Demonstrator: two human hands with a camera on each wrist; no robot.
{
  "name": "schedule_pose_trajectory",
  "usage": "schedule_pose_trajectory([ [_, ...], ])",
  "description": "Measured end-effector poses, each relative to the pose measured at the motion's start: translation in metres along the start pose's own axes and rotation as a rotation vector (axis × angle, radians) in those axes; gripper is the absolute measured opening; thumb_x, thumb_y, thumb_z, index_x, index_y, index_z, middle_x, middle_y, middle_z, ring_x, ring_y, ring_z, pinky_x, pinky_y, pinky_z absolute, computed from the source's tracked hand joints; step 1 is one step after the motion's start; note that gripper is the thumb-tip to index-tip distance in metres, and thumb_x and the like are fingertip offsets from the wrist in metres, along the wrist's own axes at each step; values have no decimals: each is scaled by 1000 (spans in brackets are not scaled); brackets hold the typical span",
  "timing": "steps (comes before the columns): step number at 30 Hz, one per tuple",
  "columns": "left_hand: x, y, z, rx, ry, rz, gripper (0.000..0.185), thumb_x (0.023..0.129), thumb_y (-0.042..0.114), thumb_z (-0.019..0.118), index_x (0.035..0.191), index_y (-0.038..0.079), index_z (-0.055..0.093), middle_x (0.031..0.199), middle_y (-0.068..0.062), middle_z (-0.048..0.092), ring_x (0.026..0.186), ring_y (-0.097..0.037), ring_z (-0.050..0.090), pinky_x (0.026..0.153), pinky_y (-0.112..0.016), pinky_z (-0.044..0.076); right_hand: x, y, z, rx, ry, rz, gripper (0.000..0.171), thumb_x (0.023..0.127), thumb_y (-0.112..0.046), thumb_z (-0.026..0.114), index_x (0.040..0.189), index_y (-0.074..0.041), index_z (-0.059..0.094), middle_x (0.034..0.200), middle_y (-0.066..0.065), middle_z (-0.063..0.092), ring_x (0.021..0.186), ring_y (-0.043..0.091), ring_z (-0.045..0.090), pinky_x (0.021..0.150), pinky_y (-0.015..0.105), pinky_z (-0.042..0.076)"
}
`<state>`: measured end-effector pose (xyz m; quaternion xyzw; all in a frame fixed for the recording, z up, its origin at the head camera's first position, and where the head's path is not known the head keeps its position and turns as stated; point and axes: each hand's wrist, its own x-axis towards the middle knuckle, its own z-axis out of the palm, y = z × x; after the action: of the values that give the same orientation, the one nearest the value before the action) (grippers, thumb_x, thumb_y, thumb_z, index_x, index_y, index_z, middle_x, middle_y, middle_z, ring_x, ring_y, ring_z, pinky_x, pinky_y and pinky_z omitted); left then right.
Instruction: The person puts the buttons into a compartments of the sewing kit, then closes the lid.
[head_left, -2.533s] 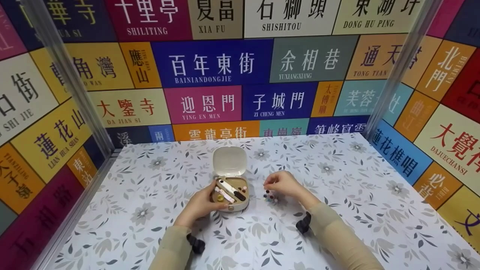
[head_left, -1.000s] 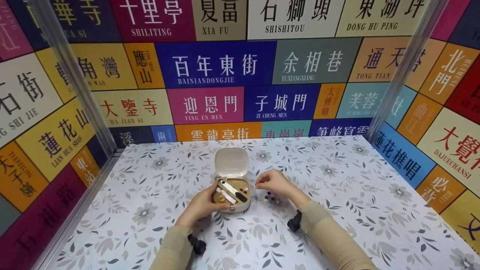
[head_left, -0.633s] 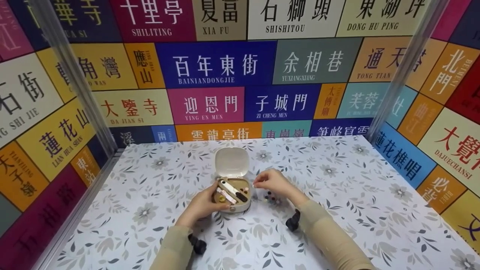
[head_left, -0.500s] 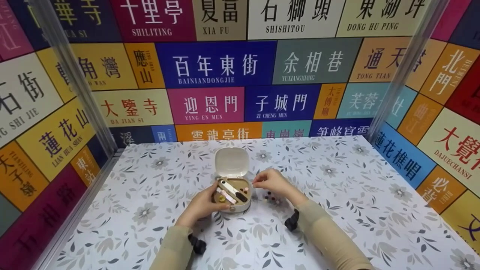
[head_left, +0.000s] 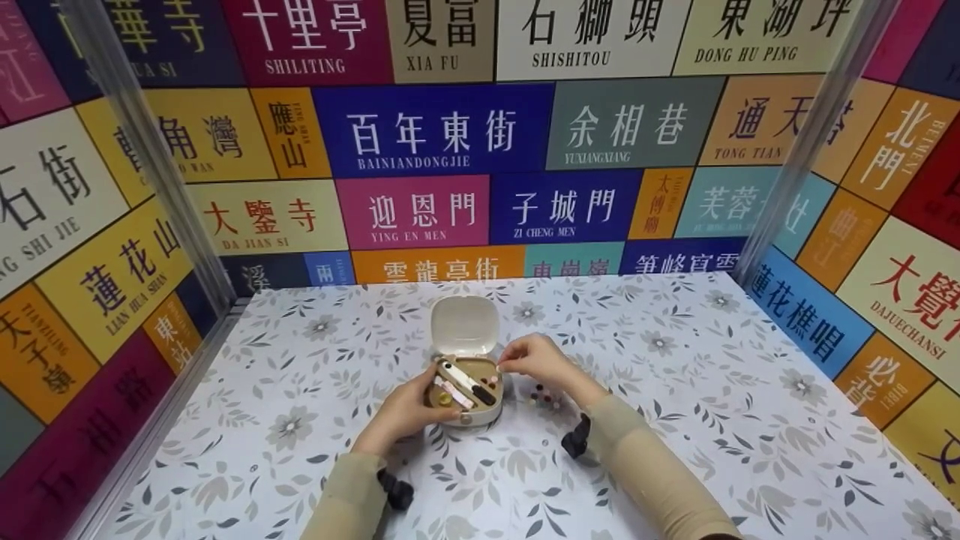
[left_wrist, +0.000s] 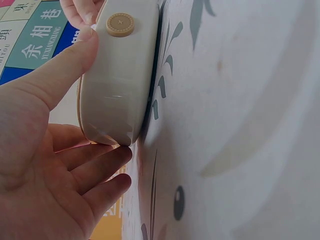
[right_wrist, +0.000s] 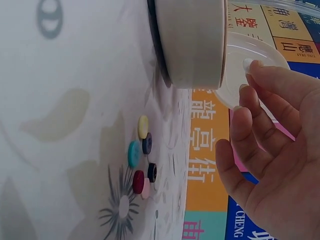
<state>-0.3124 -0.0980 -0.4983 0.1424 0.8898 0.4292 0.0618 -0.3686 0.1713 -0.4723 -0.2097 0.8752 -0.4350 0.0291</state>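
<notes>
A cream sewing box (head_left: 484,417) stands on the table with its lid (head_left: 465,326) raised. My left hand (head_left: 405,409) grips its left side, thumb at the front and fingers around the far side. Inside lie a white tool with a dark end (head_left: 469,381), a pink-and-white piece (head_left: 454,394), a yellow round piece (head_left: 445,399) and a few small buttons. My right hand (head_left: 538,358) is at the box's right rim, pinching a white button (right_wrist: 247,65) between thumb and index finger. Several coloured buttons (right_wrist: 133,153) lie on the table beneath this hand.
A pale floral cloth (head_left: 300,360) covers the table. Panels with large lettering (head_left: 427,127) enclose the back and both sides, with metal posts (head_left: 161,165) at the corners. A tan round button-shaped catch (left_wrist: 120,24) sits on the box's front.
My right hand has moved left from the loose buttons to the box's right rim, with the white button pinched. The left hand keeps its grip on the box.
</notes>
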Motion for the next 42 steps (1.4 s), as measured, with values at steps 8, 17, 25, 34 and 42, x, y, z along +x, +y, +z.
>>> schedule_pose_trajectory([
  [8,0,-1,0,-4,-2,1,106,72,44,83,154,10,26,151,-15,38,135,-33,39,112,-48,28,5,-2,2,-20,2,2,6,83,-16,75,84,-9,75,75,-4,68,63,10,55,59,25,48],
  [17,-2,0,0,-50,1,23,105,73,41,84,153,7,26,150,-16,38,134,-33,40,111,-47,30,10,1,6,-13,-1,-24,7,82,-14,77,84,-8,76,75,-3,69,62,9,54,57,24,47],
  [25,-2,2,-1,-47,3,2,106,72,43,84,154,9,26,152,-14,35,136,-32,37,113,-47,26,14,3,12,-9,-16,-28,7,81,-12,76,82,-6,76,71,-3,68,60,7,53,56,21,45],
  [34,-2,1,0,-16,2,9,104,72,43,84,153,10,28,149,-15,40,133,-33,41,111,-49,29,14,7,18,3,-22,-18,5,80,-10,75,82,-5,76,71,-2,69,60,6,56,56,20,47],
  [42,-2,1,-1,-18,9,17,105,71,45,84,153,10,28,149,-15,40,133,-34,41,111,-49,30,15,6,21,-31,-18,-13,5,81,-11,76,81,-7,76,70,-1,70,62,8,60,58,21,49],
])
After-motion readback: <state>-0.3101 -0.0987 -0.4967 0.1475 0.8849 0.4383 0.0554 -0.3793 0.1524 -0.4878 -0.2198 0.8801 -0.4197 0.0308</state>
